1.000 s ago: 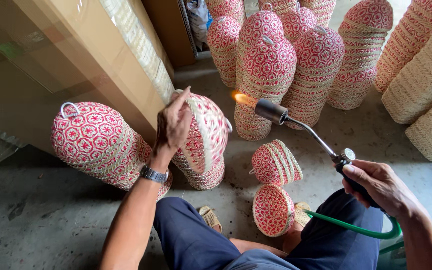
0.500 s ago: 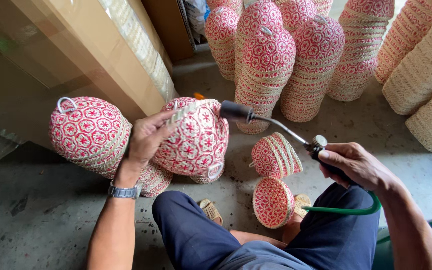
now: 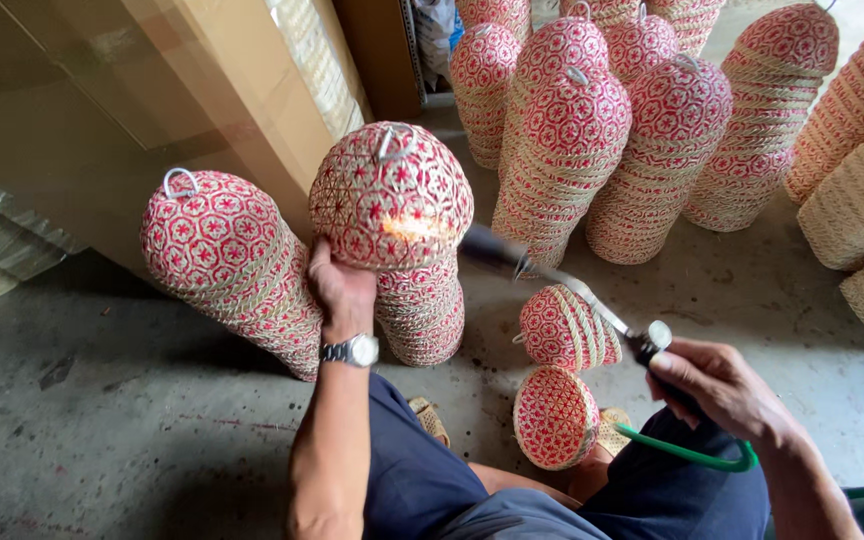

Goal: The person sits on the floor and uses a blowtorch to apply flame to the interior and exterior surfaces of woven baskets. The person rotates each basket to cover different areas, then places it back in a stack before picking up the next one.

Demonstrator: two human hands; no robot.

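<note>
Two hands closed: left hand (image 3: 342, 290) under raised woven basket (image 3: 390, 195), right hand (image 3: 722, 385) around gas torch (image 3: 562, 285) beside it.

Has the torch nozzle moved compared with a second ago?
Yes. The torch nozzle swung left, away from the tall basket stack, and now flames the basket in the left hand.

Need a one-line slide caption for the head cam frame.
Left hand holds a red-patterned woven basket while right hand aims a gas torch at it.
</note>
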